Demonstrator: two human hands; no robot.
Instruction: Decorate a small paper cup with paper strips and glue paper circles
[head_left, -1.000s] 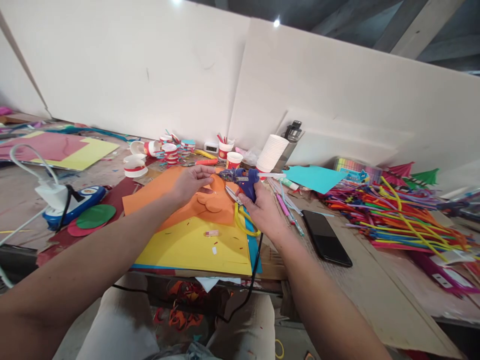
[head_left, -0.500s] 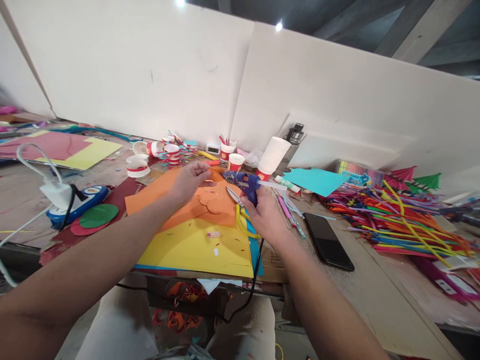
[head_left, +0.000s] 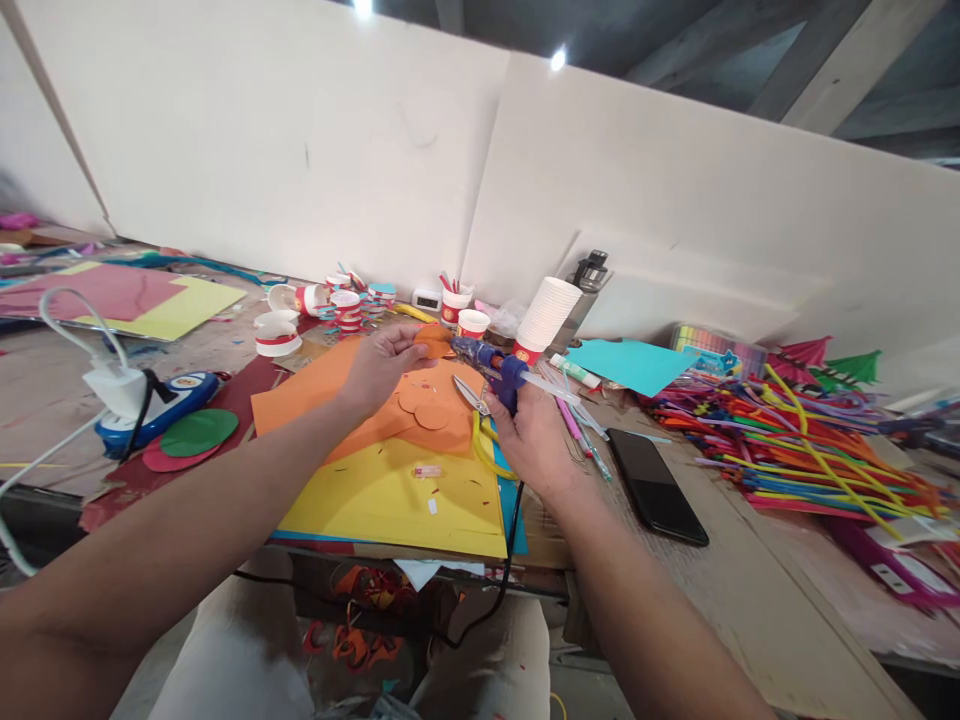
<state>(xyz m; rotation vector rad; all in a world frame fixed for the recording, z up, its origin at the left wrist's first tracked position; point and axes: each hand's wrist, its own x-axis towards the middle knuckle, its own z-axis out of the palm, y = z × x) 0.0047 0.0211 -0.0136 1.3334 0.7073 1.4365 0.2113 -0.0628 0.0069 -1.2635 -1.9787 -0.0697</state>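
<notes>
Pinched in my left hand (head_left: 382,367) is an orange paper circle (head_left: 433,341), raised above the orange sheet. My right hand (head_left: 534,430) is wrapped round a blue hot glue gun (head_left: 504,372), its nozzle pointing left at the circle's right edge. I cannot tell whether nozzle and paper touch. A clear glue stick (head_left: 551,386) juts from the gun's back. Below lie orange paper (head_left: 307,395) with more cut circles (head_left: 430,416) on it, and yellow paper (head_left: 390,505). Scissors (head_left: 470,393) rest just left of my right hand, their handles partly hidden.
Behind stand stacked paper cups (head_left: 550,312), cut cups (head_left: 276,335) and a bottle (head_left: 587,290) against a white panel. A phone (head_left: 656,485) and a heap of pipe cleaners (head_left: 795,430) lie right. A blue power strip (head_left: 161,405) sits left. The gun's black cord (head_left: 512,540) hangs over the table edge.
The orange circle in my left hand has turned to show more of its flat face. The glue gun has tilted slightly, its back end and glue stick now lower.
</notes>
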